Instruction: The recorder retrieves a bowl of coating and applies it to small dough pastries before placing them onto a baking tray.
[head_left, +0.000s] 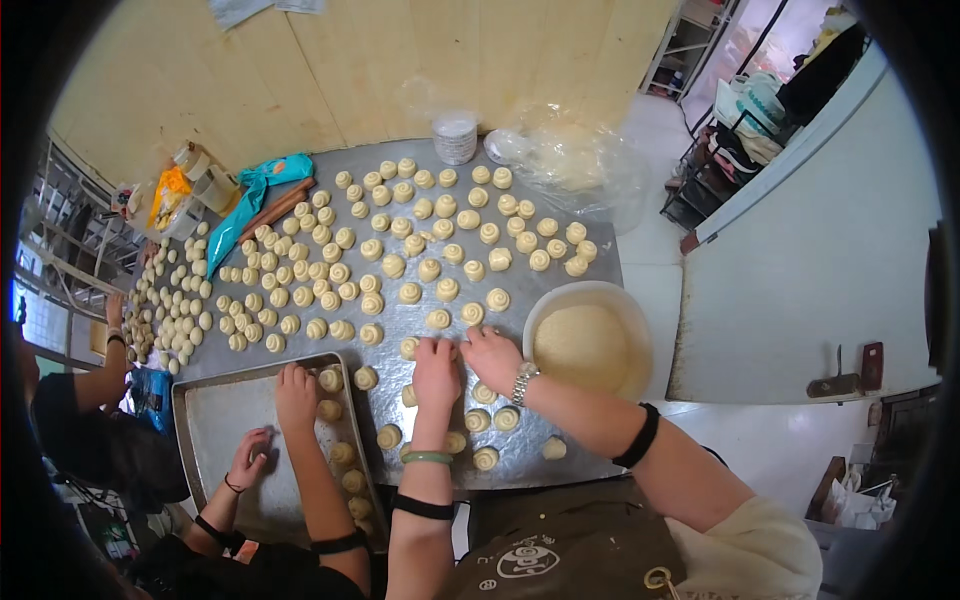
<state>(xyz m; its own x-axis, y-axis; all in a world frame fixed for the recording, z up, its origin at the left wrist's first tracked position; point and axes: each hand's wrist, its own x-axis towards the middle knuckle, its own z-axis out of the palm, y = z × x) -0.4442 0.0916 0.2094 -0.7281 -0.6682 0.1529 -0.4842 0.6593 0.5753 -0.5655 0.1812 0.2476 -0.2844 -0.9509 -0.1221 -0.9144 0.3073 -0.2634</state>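
Observation:
My left hand (436, 375), with a green bangle at its wrist, reaches over the metal tabletop (517, 469). My right hand (493, 356), wearing a metal watch, is close beside it with its fingers bent down. The fingers of both hands point at the same small area, and whatever lies under them is hidden. Just beyond the fingertips sit spiral dough rolls, among them one roll (472, 313) and another (439, 319). Nearer my body, more rolls such as this one (506, 418) lie around my forearms. A round white tub (637, 319) of pale yellow, grainy-looking contents stands right of my right hand.
At left, a co-worker's hands (297, 394) are over a metal baking tray (178, 420) with rolls along its right side. Another person's arm (112, 352) is farther left. Stacked paper cups (454, 139), a plastic bag (570, 154) and a teal bag (255, 195) line the back.

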